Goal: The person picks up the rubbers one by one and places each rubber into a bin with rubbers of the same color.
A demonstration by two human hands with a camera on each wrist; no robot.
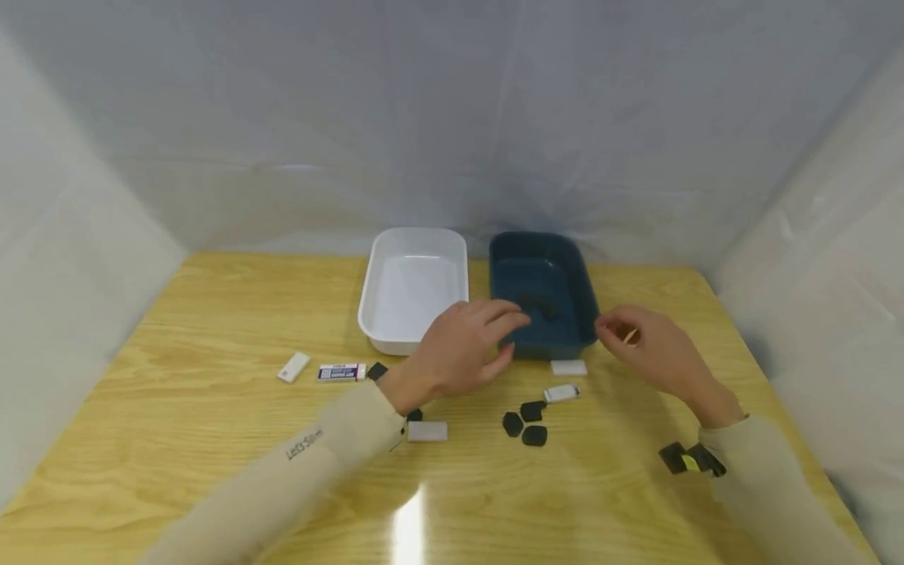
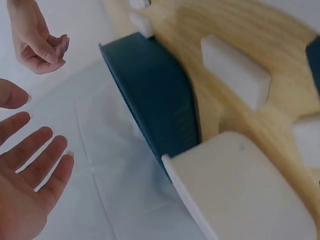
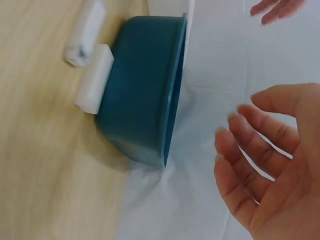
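Left hand (image 1: 462,345) over near rim of dark blue tray (image 1: 574,271), fingers loose, empty; black pieces inside, just beyond fingertips. Right hand (image 1: 650,349) right of tray, relaxed, empty. Tray long axis runs away from person.

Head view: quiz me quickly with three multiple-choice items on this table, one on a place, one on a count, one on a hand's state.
1. Where does the blue tray stand?
A. Right of the white tray, beside it
B. Stacked inside the white tray
C. At the table's near edge

2. How many black pieces form the cluster in front of the blue tray?
A. One
B. Three
C. Six

3. What is the left hand doing?
A. Gripping a white eraser
B. Fingers relaxed, holding nothing
C. Clenched in a fist on the table

Answers:
1. A: the two trays stand side by side at the far end of the table, blue on the right.
2. B: three dark pieces lie close together there.
3. B: the left wrist view shows spread fingers and a bare palm.
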